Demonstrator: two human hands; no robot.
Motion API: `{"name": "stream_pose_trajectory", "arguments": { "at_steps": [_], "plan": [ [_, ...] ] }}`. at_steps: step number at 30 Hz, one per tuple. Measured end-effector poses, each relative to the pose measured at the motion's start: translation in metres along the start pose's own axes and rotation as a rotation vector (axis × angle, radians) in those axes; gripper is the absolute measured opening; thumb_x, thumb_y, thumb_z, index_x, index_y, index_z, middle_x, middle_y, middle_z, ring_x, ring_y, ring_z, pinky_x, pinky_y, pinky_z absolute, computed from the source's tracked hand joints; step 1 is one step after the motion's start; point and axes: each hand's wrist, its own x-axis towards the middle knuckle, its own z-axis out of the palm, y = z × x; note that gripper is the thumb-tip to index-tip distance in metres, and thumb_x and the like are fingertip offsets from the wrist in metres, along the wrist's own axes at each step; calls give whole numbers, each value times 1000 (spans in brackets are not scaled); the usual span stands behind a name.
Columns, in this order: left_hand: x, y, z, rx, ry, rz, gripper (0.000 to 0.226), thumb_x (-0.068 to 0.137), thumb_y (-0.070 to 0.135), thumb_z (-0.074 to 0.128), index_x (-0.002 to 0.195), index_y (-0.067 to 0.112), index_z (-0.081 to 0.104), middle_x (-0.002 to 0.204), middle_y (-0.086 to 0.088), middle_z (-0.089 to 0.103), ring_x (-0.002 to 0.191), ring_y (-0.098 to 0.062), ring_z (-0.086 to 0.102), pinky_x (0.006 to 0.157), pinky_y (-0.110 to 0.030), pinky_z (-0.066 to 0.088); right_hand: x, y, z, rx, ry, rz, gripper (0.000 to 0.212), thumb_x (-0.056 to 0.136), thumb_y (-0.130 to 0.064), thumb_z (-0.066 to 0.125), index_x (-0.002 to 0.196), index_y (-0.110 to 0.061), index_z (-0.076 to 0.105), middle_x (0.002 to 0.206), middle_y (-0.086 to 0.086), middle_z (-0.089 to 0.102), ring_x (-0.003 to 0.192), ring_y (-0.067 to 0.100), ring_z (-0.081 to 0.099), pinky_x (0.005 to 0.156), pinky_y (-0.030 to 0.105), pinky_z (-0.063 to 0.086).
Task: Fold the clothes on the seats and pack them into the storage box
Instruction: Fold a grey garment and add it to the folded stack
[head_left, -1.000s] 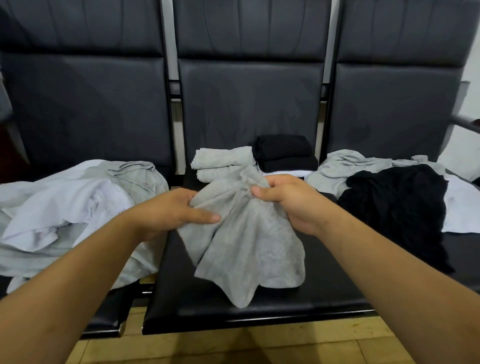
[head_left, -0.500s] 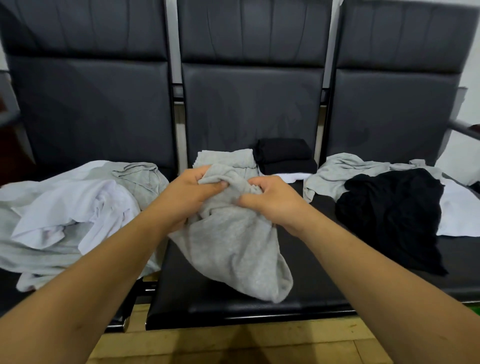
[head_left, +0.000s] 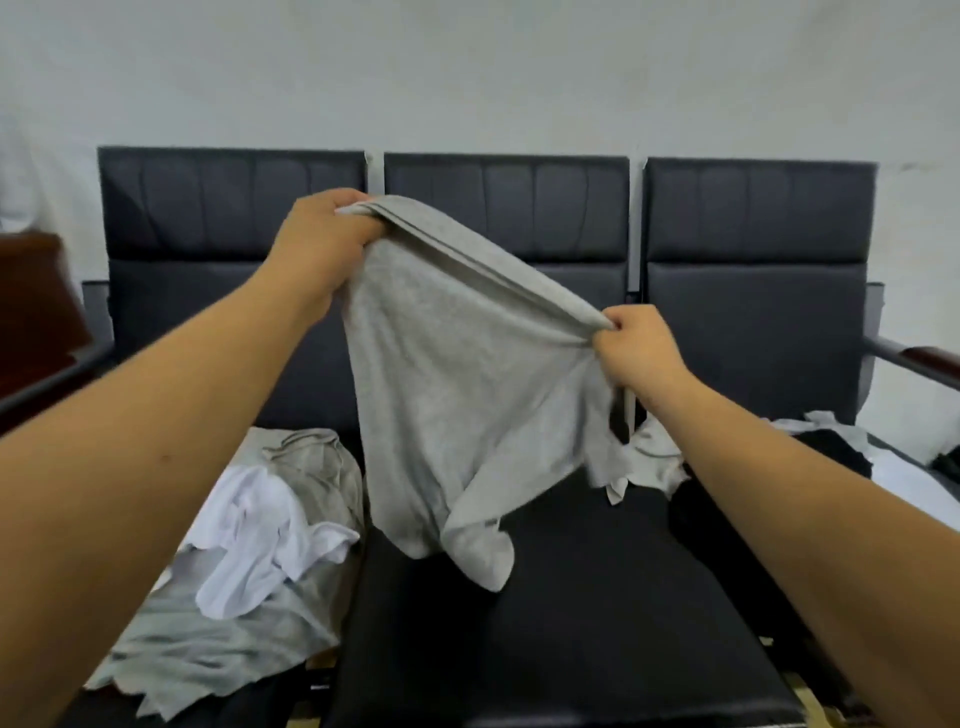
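Lifted off black seat toward white wall, garment is clamped by left hand and right hand.

The grey garment is a plain light heather grey, with no print or stripe. The seats are black to dark charcoal, with faint vertical stitch lines across the top of each back. The left seat shows a bright white garment on a pale grey cloth, both unpatterned. The right seat shows a black garment beside a white cloth. The armrest is reddish brown. The wall is a plain pale grey-white.
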Motion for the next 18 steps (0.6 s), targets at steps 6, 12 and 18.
{"name": "stream_pose_trajectory", "arguments": {
  "at_steps": [6,12,18],
  "plan": [
    [3,21,-11,24,-86,-113,14,88,20,70,100,12,72,95,-8,74,85,-22,68,70,-32,55,9,-23,-24,146,108,-26,27,95,-4,38,95,-7,64,78,4,57,67,17,50,58,31,42],
    [-4,14,-13,-102,-75,-162,16,89,21,68,102,15,74,99,-7,76,93,-25,71,79,-36,58,10,-19,-39,-4,39,-77,22,100,-15,44,87,-11,62,75,4,56,62,16,47,52,29,36],
    [9,22,-26,-49,122,-69,17,89,12,65,80,27,68,91,-1,70,95,-21,65,85,-37,56,19,-26,-67,-89,95,-168,33,100,-18,53,67,-11,54,64,4,48,58,16,42,52,32,31]
  ]
}}
